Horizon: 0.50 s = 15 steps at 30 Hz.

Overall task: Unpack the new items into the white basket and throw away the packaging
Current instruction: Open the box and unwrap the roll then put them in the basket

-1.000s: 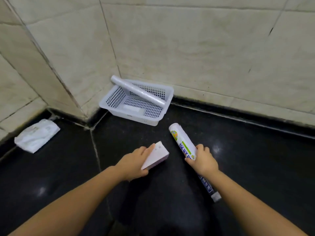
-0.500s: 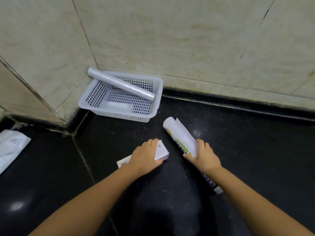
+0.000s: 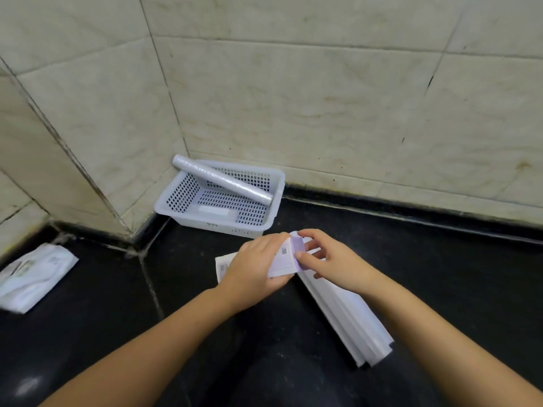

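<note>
Tiled wall [image 3: 323, 113]: pale, meets in a corner behind the work area.
Black tabletop [image 3: 440, 274]: glossy, carries every item listed.
White basket [image 3: 276, 195]: perforated plastic, set in the corner; holds one unwrapped roll [image 3: 223, 183] lying diagonally, one end propped on the back rim.
White wrapper [image 3: 349, 315]: flattened paper sleeve, lying beside the right forearm, apparently discarded packaging awaiting disposal.
White packet [image 3: 32, 274]: soft pouch, well apart at far left, untouched.
Small box [image 3: 286, 258]: white and pale lilac carton with printed codes, held just in front of the basket.
Left hand [image 3: 255, 268]: closed around the box's body from the left.
Right hand [image 3: 326, 257]: thumb and fingertips pinching the box's end flap, other fingers loosely spread.
Step in hand, by judgement: opening the box. Next move calls for lifting the flap while the left hand steadies the carton, then drawing the contents out toward the basket.
</note>
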### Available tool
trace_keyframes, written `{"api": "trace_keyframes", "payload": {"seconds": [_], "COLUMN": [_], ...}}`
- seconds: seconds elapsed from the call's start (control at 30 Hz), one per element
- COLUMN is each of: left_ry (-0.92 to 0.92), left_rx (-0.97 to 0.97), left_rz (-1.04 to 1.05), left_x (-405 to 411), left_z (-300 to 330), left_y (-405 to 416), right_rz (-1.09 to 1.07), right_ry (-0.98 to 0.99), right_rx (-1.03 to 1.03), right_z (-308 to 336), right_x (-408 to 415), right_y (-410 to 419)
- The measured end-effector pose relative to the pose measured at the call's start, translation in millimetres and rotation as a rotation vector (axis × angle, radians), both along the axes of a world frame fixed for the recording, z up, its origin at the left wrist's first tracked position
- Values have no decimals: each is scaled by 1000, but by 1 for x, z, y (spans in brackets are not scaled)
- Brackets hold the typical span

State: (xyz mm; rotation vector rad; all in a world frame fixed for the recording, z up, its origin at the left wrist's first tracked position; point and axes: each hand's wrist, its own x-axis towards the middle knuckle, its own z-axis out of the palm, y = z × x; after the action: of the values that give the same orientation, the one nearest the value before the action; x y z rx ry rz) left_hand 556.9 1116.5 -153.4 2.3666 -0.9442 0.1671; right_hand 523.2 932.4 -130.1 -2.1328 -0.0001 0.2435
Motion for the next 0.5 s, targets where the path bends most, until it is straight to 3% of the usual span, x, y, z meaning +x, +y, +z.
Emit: {"api": "trace_keyframes", "payload": {"seconds": [0.33,0.5], "left_ry": [-132,113], "left_rx": [174,-26], "left_rz": [-89,-47], "left_x": [8,19], "left_z": [12,21], "left_y": [-3,7], "right_rz": [84,-13], "right_ry": [32,-8], "right_rx": [13,315], "right_z": [11,20], "right_x": [4,14], "right_y": [-5,-30]}}
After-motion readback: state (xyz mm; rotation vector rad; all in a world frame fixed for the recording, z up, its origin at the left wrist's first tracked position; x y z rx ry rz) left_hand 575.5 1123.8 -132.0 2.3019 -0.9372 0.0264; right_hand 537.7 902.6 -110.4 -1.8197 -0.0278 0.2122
